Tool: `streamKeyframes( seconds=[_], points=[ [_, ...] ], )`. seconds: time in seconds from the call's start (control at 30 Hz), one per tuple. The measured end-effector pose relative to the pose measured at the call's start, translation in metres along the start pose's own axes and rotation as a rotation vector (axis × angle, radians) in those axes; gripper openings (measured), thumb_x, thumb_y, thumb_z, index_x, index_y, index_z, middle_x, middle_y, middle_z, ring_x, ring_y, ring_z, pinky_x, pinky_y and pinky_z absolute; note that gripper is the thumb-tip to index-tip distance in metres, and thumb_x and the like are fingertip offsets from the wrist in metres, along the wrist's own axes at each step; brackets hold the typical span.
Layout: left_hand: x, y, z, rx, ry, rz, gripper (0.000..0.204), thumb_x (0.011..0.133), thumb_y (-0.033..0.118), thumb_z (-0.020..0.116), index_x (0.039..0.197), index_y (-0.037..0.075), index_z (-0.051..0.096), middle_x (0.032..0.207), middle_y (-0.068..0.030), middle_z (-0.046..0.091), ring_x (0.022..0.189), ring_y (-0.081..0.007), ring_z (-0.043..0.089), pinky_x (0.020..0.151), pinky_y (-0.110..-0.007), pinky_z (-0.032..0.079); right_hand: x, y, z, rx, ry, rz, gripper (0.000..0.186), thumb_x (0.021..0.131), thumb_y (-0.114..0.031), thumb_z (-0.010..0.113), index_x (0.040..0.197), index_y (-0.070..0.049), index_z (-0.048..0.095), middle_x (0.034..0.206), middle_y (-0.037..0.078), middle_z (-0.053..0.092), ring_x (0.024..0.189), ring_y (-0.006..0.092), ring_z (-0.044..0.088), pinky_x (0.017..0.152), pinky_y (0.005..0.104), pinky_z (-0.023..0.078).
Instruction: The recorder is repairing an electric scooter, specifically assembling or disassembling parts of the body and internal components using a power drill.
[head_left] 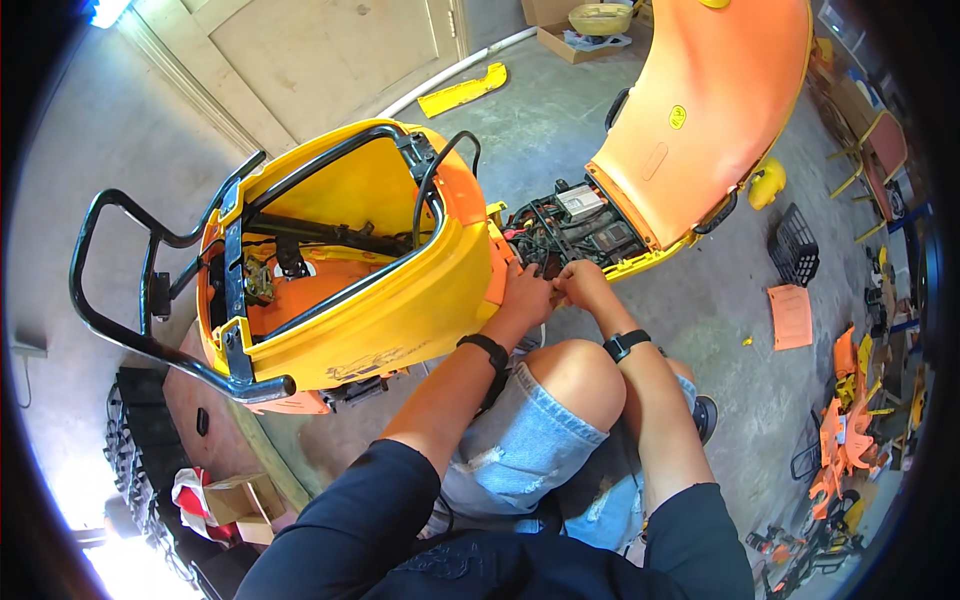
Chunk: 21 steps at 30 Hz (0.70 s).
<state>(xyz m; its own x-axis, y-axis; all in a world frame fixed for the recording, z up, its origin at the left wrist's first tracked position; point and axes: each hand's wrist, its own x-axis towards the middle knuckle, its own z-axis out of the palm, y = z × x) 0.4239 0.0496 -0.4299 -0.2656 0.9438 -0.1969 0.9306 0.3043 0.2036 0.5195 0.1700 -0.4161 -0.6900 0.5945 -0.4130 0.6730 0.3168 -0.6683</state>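
A scooter with a yellow rear shell (425, 290) and a large orange front panel (690, 110) stands before me. Between these parts an open bay shows dark wires (535, 228) and a silver box (582, 202). My left hand (527, 296) is at the bay's near edge, beside the shell's lower front corner, with its fingers bent inward. Close against it, my right hand (583, 284) pinches with thumb and fingers. Whatever sits between the fingertips is too small or hidden to make out. A black tubular frame (330, 170) rims the opening in the rear shell.
A black grab bar (90, 250) juts out at the rear left. On the floor lie a yellow strip panel (463, 91), a black basket (795, 245) and an orange plate (790, 318). Loose orange parts (830, 450) are heaped along the right; a cardboard box (245, 500) stands lower left.
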Motion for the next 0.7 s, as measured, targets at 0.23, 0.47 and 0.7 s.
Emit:
streamKeyframes(
  seconds=[0.23,0.47,0.7],
  points=[
    [0.001,-0.001,0.000,-0.008,-0.013,-0.002,0.029,0.086,0.034,0.059,0.107,0.019,0.071,0.117,-0.0067,0.068,0.129,-0.0260,0.048,0.111,-0.060,0.016,-0.002,0.004,-0.002,-0.186,0.091,-0.171,0.020,0.076,-0.025,0.076,0.083,-0.006,0.073,0.082,0.017,0.069,0.080,0.0349,0.067,0.071,0.0423,0.051],
    [0.002,-0.002,0.004,-0.081,0.009,0.000,0.027,0.085,0.033,0.059,0.106,0.022,0.072,0.110,-0.0076,0.067,0.117,-0.0211,0.057,0.111,-0.062,0.015,-0.004,0.002,-0.012,-0.257,0.050,-0.316,0.018,0.077,-0.023,0.074,0.084,-0.007,0.074,0.082,0.019,0.068,0.080,0.0358,0.066,0.072,0.0429,0.051],
    [0.002,-0.002,0.003,-0.072,-0.001,-0.007,0.027,0.084,0.035,0.061,0.104,0.023,0.072,0.108,-0.0064,0.066,0.112,-0.0209,0.060,0.111,-0.062,0.015,-0.006,0.004,-0.011,-0.284,-0.016,-0.359,0.015,0.079,-0.017,0.070,0.088,-0.006,0.074,0.085,0.020,0.068,0.084,0.0367,0.066,0.076,0.0435,0.051]
  ],
)
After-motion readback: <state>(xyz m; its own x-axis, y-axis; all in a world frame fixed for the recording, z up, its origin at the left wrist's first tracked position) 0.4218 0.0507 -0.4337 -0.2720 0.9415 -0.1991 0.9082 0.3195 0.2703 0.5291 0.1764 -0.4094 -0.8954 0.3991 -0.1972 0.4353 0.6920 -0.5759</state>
